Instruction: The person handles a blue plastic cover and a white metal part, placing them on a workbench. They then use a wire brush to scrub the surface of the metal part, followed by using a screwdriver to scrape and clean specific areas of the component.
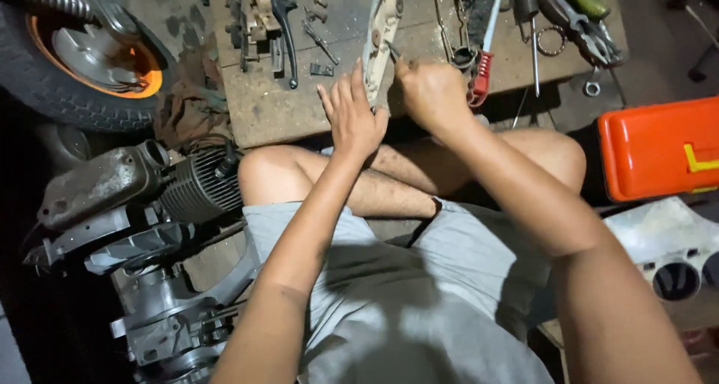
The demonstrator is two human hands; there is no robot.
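While you sit cross-legged, your left hand [352, 114] lies open, fingers flat against the pale metal bracket [380, 32] at top centre | your right hand [433, 92] is fisted around a small tool (mostly hidden) at the bracket's edge | wooden board [277, 107] beneath | engine [150, 227] lower left | orange toolbox [659, 148] right.

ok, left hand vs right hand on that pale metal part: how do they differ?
The left hand lies open, fingers spread flat against the pale metal part; the right hand is curled shut, pinching a small tool at the part's edge. The left hand sits at the part's lower end, the right hand beside it, nearer the red spring. Both are bare and work over the wooden board.
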